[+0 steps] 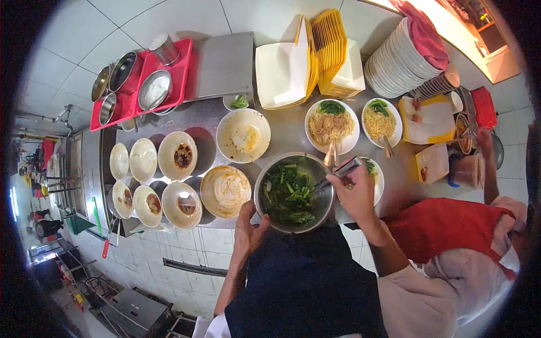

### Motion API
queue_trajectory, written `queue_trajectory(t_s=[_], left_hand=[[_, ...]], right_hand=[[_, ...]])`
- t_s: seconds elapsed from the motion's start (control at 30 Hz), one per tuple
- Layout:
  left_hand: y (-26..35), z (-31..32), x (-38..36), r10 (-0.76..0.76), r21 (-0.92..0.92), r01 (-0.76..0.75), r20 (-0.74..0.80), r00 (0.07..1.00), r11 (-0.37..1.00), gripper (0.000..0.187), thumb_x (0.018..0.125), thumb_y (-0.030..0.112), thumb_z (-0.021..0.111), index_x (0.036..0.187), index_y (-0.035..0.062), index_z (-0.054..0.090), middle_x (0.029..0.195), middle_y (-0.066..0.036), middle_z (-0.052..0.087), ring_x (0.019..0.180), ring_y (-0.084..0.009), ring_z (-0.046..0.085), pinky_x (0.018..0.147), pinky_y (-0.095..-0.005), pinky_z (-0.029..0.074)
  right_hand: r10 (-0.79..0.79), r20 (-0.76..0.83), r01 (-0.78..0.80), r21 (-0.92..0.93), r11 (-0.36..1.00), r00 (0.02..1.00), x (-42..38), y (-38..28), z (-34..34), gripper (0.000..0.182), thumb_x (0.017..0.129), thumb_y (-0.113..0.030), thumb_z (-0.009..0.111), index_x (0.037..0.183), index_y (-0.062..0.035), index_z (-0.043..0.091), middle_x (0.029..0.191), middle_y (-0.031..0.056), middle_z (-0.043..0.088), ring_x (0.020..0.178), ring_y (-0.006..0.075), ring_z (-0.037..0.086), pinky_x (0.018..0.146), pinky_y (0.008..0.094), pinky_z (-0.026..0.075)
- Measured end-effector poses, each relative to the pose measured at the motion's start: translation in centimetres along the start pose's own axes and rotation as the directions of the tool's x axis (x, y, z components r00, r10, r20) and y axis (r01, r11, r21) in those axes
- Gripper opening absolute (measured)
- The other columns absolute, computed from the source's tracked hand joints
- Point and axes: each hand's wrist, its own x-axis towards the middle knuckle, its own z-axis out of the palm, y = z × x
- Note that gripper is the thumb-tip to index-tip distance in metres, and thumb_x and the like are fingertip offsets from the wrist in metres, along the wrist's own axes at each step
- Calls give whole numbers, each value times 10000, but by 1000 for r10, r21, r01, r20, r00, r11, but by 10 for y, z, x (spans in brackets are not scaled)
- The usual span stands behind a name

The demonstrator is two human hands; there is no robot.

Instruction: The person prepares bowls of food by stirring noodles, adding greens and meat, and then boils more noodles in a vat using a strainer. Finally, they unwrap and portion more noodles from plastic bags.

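A steel bowl [262,217] of cooked greens [293,188] stands at the counter's near edge. My left hand [248,230] is at the bowl's lower left rim, thumb and fingers closed on it. In my right hand [355,188] is a metal utensil [342,170], perhaps tongs, whose lower end reaches into the greens from the right. A plate of greens [375,180] is partly hidden behind my right hand. Beyond it are two plates, one of meat-topped noodles [331,125], one of plain noodles [379,123], each with greens and a utensil. A sauce-smeared bowl [225,191] sits left of the steel bowl.
Several bowls with dark sauce [181,205] stand left. Behind are a red tray [183,67] of pots, yellow-edged paper trays [282,73] and stacked white plates [394,62]. A co-worker in a red apron [451,225] stands close on the right, one arm over the far-right containers.
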Motion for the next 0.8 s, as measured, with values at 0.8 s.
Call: queue_trajectory(t_s=[0.8], left_hand=[[-3,-1,5,-36,-24,36,29,999,999,441,879,20,595,1300,5,465,1247,-160,566,1205,-265,521,892,-395,554]], right_hand=[[7,-31,-8,-17,1000,999,1,10,-22,291,838,-96,718,1000,9,500,767,105,628,683,183,633,624,319,516]])
